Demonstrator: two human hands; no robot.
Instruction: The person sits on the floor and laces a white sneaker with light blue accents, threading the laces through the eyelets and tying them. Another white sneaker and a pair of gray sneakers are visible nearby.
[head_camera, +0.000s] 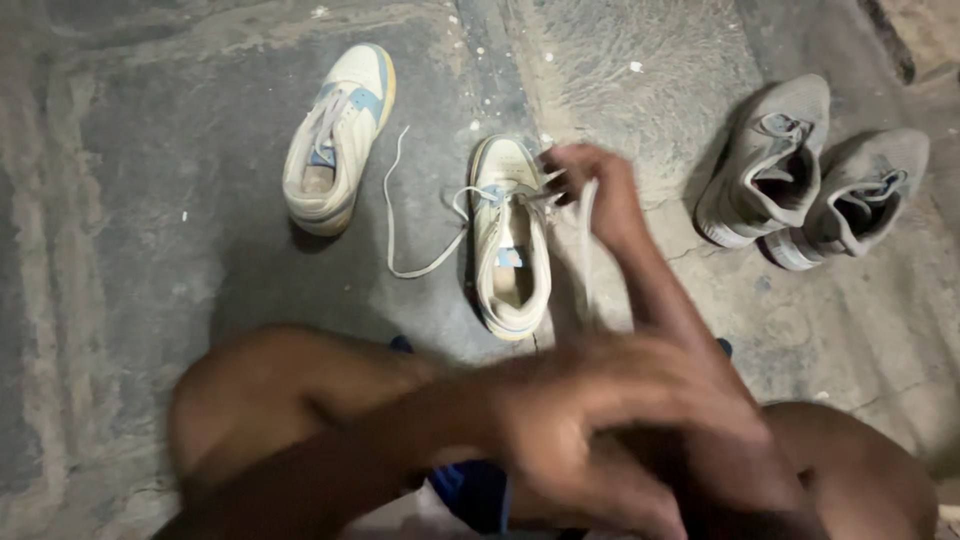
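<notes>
I see 2 cream-white sneakers: the nearer sneaker (510, 235) has pale blue accents and a white lace (420, 235), and the far sneaker (337, 135) shows light blue panels and a yellowish toe edge. The 2 grey sneakers (810, 175) carry striped soles. The concrete floor (130, 200) is mottled grey. Blue cloth (470, 495) shows below.

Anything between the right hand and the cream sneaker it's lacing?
Nothing visible. The right hand is already at the cream sneaker, its grip on the lace by the eyelets. The left hand is blurred, nearer the camera, off to the side of that reach. The second cream sneaker and grey pair lie apart.
</notes>
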